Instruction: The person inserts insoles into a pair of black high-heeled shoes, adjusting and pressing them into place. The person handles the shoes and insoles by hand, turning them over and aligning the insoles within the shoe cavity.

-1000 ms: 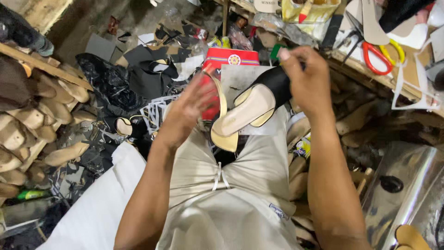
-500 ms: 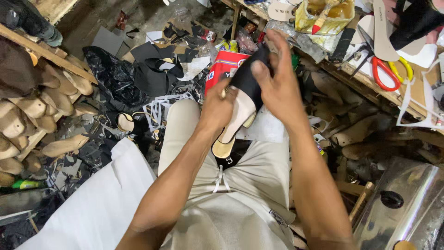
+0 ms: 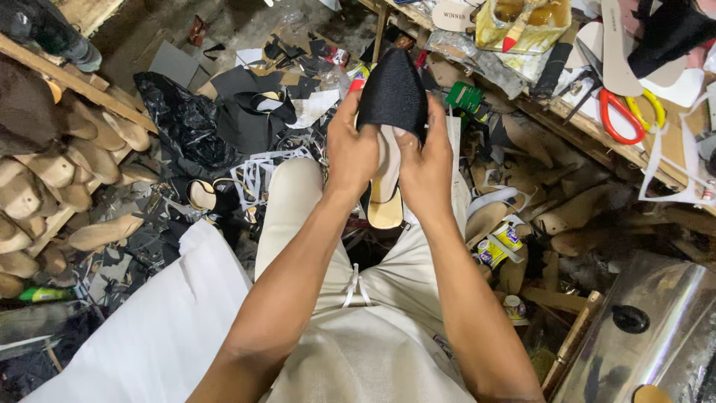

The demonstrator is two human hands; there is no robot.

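Observation:
Both my hands hold one shoe [image 3: 390, 112] above my lap, toe end pointing away from me. It has a black textured upper and a cream insole whose heel end hangs down between my wrists. My left hand [image 3: 349, 149] grips its left side, thumb on the black upper. My right hand [image 3: 426, 160] grips its right side, with fingers pressed on the edge of the upper. My legs in light trousers [image 3: 358, 336] are below.
Wooden shoe lasts [image 3: 52, 179] fill racks at left. Black scraps and a black bag [image 3: 186, 119] litter the floor ahead. A workbench at right carries red-and-yellow scissors [image 3: 623, 116], a glue tin [image 3: 522, 19] and insoles. A metal container [image 3: 641, 328] stands at lower right. White cloth [image 3: 156, 328] lies at left.
The shoe has turned from a slanted, side-on hold to pointing straight away from me. My hands have come together on either side of its upper.

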